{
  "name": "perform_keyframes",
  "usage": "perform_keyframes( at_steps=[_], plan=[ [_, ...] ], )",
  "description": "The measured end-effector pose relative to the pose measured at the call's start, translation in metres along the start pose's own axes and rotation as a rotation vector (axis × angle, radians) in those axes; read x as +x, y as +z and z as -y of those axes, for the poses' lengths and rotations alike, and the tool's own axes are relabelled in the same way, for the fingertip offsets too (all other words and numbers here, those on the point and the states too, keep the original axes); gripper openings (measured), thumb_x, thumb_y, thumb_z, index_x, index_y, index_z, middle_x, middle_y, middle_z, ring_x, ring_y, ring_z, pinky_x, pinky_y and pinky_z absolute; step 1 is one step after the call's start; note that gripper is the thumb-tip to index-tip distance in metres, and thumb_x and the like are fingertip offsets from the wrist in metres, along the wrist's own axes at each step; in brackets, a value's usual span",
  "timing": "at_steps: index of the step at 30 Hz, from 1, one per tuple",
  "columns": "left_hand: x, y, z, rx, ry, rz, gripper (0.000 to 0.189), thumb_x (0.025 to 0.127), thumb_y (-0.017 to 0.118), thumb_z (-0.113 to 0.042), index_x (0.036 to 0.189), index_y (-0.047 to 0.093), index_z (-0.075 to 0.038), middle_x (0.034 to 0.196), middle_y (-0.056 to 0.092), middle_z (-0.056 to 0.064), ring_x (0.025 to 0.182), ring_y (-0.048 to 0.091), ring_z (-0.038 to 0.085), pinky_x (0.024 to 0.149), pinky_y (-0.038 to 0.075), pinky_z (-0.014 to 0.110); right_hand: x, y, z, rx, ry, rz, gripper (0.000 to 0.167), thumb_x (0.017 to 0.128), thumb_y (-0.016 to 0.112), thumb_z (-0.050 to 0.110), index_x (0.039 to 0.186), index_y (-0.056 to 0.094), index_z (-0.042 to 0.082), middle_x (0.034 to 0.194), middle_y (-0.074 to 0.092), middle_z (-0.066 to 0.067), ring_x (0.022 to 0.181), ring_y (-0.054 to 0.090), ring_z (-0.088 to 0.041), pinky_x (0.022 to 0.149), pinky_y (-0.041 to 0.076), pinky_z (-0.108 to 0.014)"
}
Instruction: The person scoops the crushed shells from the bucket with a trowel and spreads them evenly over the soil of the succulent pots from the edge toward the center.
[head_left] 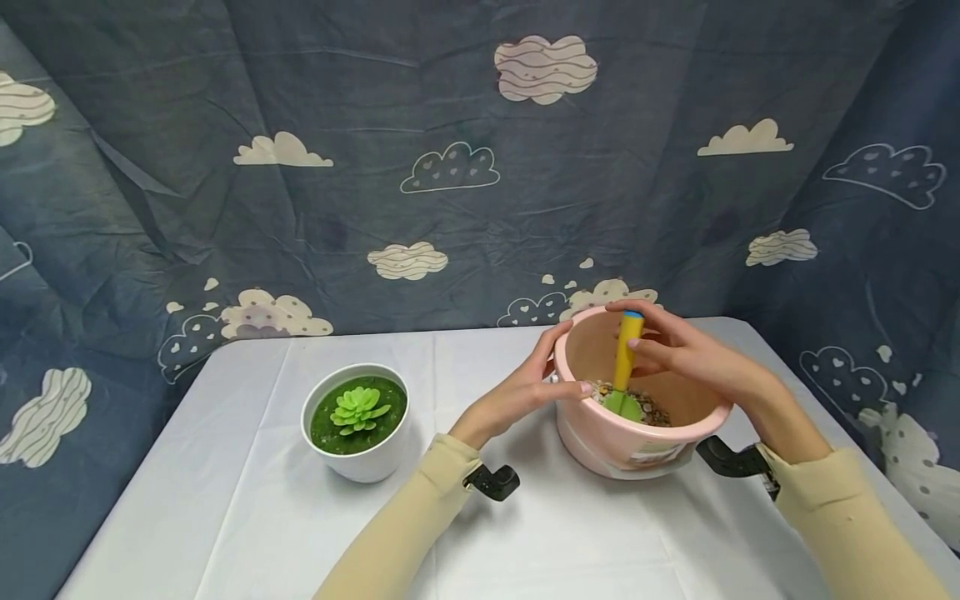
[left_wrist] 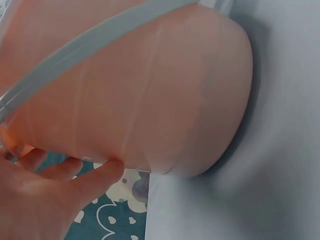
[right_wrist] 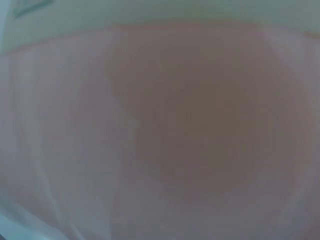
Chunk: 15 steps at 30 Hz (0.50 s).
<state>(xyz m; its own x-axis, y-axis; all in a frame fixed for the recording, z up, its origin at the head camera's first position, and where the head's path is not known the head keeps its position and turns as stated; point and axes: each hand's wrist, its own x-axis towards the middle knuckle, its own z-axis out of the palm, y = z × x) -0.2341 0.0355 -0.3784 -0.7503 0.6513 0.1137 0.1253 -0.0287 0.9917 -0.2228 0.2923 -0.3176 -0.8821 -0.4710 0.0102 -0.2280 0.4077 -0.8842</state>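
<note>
A pink bucket [head_left: 600, 446] stands on the table with a brown grainy mix [head_left: 654, 410] in its bottom. Inside it leans a small toy shovel [head_left: 624, 354], yellow-handled with a blue end, its green blade down in the mix. My right hand [head_left: 675, 346] pinches the shovel's handle between thumb and fingers, over the bucket's opening. With the thumb at the rim and the fingers along the outer wall, my left hand [head_left: 521, 396] holds the bucket's left side. The left wrist view shows fingertips [left_wrist: 115, 167] against that wall, below a pale carrying handle [left_wrist: 95, 42].
Left of the bucket, a white pot [head_left: 367, 468] holds a green succulent [head_left: 358, 410] on a mossy surface. A white cloth covers the table [head_left: 247, 500]. Behind and beside it hang dark curtains [head_left: 360, 100] with cloud prints. Pink bucket wall fills the blurred right wrist view.
</note>
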Motion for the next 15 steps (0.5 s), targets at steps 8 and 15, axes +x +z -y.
perform_keyframes(
  at_steps=[8,15],
  plan=[
    [0.0029,-0.0012,0.0002,0.018,0.016,0.020,0.086,0.084,0.070,-0.030,0.155,0.020,-0.036,0.155,0.018,-0.020,0.145,0.023,0.021,0.109,0.030,0.037,-0.0048,-0.0021,-0.0003,0.028,-0.041,-0.040,0.045,0.103,0.051,0.012,0.144,0.033,0.009,0.127,0.052,-0.028,0.111,0.060,-0.038,0.083,0.053,-0.056],
    [0.0007,-0.0058,-0.0007,0.028,0.028,0.031,0.088,0.084,0.072,-0.031,0.155,0.020,-0.033,0.156,0.019,-0.018,0.144,0.025,0.020,0.106,0.033,0.033,-0.0056,-0.0005,0.0008,-0.003,-0.152,-0.262,0.043,0.103,0.050,0.007,0.144,0.039,0.015,0.119,0.057,-0.019,0.100,0.068,-0.019,0.076,0.057,-0.041]
  ],
)
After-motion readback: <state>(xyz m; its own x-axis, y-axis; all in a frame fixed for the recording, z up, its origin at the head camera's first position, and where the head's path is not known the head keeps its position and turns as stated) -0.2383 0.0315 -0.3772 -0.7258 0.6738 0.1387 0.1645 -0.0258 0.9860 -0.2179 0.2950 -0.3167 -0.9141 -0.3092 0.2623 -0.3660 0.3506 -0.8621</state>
